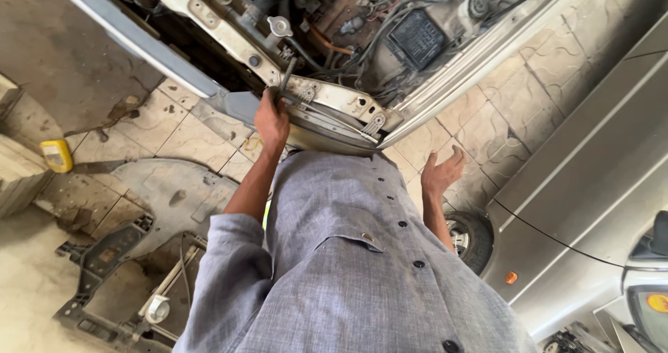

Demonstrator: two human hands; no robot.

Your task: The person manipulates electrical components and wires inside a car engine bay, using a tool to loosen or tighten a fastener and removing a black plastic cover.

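Observation:
My left hand (pixel 271 121) is closed around the handle of a dark metal wrench (pixel 286 76). The wrench stands on the white front crossmember (pixel 327 95) of a car with its engine bay (pixel 362 26) open. My right hand (pixel 442 173) hovers open, palm up and fingers spread, to the right of the car's front corner; it holds nothing. My grey buttoned shirt fills the lower middle of the view and hides what lies beneath it.
A grey underbody panel (pixel 167 193) and a black plastic frame (pixel 104 255) lie on the tiled floor at left, near a yellow container (pixel 57 154). A silver vehicle (pixel 591 186) with a small wheel (pixel 467 238) stands close on the right.

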